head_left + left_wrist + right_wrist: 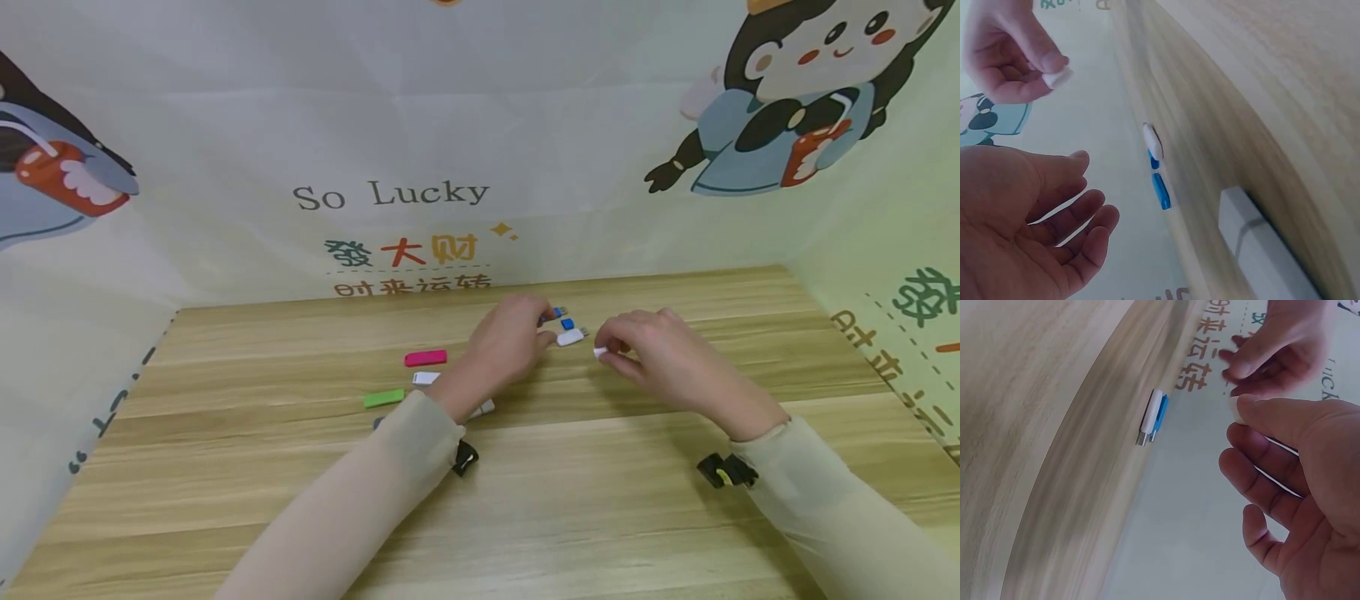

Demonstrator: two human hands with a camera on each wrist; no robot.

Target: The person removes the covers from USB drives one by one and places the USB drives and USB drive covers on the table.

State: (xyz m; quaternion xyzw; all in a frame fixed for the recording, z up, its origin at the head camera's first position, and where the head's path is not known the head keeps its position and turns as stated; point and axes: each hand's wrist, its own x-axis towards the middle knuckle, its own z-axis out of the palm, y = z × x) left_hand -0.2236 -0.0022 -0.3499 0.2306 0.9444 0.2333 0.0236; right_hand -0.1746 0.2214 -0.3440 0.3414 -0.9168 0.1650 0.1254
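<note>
My right hand (pixel 663 358) pinches a small white cap (pixel 1237 410) between thumb and forefinger, raised over the table. Loosely bent, the fingers of my left hand (pixel 510 337) hold nothing; in the left wrist view a gap shows between thumb and fingers. Between the two hands in the head view lies a white USB stick (pixel 571 337), its metal plug bare and pointing right. Just behind it are a small blue cap (pixel 567 324) and a blue USB stick (pixel 559 312) with a bare plug, partly hidden by my left fingers.
Left of my left wrist lie a pink USB stick (pixel 425 358), a green one (pixel 383 398) and a white one (pixel 426 378). A pale grey stick (pixel 485 408) and a dark one (pixel 378 422) are partly covered by my left arm. A printed cloth backdrop (pixel 570 200) stands behind the wooden table (pixel 600 500).
</note>
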